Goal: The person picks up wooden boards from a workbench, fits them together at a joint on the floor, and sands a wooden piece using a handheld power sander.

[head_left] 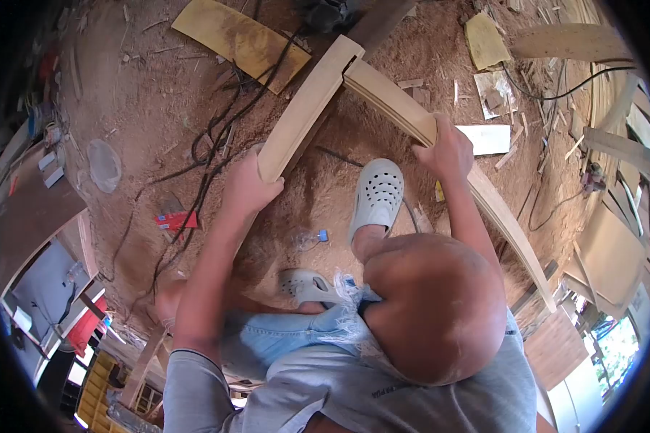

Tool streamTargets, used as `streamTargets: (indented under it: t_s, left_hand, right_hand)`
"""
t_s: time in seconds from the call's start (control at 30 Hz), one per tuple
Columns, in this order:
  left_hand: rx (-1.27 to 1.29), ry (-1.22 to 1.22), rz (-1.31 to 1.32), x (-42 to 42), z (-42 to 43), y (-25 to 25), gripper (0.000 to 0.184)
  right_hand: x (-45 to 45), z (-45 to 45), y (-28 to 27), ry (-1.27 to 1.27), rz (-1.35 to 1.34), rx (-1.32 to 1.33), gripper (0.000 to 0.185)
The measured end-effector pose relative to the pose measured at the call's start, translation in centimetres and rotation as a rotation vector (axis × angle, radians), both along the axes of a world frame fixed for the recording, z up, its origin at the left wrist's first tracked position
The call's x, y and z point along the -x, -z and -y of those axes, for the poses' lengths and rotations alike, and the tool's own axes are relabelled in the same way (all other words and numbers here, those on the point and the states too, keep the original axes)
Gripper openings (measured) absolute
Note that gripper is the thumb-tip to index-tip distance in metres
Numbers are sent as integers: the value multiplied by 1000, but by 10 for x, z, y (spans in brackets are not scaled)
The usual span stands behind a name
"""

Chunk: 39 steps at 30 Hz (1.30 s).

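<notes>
**Two Hands Hold a Wooden Corner Over a Littered Floor**

The dusty floor [314, 206], strewn with chips and offcuts, spreads beneath everything. Above its middle, two pale lengths meet in a peak toward the far edge. The right wooden length [393, 99] is the longer, sweeping back past the raised knee [437, 310] toward the near right; the left wooden length [307, 108] slants back toward the near left. A darker beam [384, 30] shows behind and below their meeting point, perhaps bearing some weight; the contact is hidden.

The left hand [251, 184] has its fingers clamped around the left length, and the right hand [448, 150] has its fingers clamped around the right one. Both grips sit back from the peak, one on each side, which seems to steady the angle and leaves the joint in plain view. A narrow dark gap [348, 67] there suggests the ends are not fully closed.

A yellowish board [242, 43] lies beyond the left length, apart from it. Dark cables [211, 155] snake to the left, clear of the grip. One pale clog [380, 193] is planted between the arms, likely for balance. Smaller still are a red packet [175, 221] near the cables and a clear bottle [305, 241] with a blue cap [323, 236].
</notes>
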<state>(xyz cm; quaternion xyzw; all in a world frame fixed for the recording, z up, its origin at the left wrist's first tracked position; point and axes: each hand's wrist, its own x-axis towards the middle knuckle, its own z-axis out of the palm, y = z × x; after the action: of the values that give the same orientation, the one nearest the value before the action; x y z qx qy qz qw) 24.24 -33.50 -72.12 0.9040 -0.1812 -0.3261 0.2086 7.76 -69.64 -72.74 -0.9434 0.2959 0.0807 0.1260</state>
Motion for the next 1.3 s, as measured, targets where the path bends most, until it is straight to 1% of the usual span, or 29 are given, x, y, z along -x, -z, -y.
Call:
streamTargets:
  t_s: [0.17,0.27,0.37,0.47,0.57,0.67,0.87,0.97,1.07,1.3]
  left_hand:
    - [60,-20,-46,-8,-12,10,78]
    - [114,-34,-81,-10,-16,14,78]
    - [81,-57,-89,-8,-14,12,76]
    - [-43,-65,20,8,9,-8,71]
    - [-9,-56,80,13,6,0,69]
    - [-50,-58,52,11,6,-3,68]
    - [60,-84,103,14,2,3,67]
    - [-19,-69,90,14,1,8,67]
    - [43,-96,85,14,2,4,68]
    - [22,-94,104,16,2,5,68]
  right_hand:
    - [1,0,0,9,11,-10,66]
    - [-2,-1,-4,20,-46,-14,66]
    - [0,1,2,6,1,0,65]
    - [-3,-1,0,22,-40,10,64]
    - [-6,-3,-6,41,-94,-2,64]
    - [-7,-3,-5,25,-77,29,64]
    - [-4,-3,-1,8,-43,34,65]
    - [-5,-2,0,21,-108,35,67]
    - [-2,0,4,5,-92,36,69]
    - [0,1,4,2,-76,35,68]
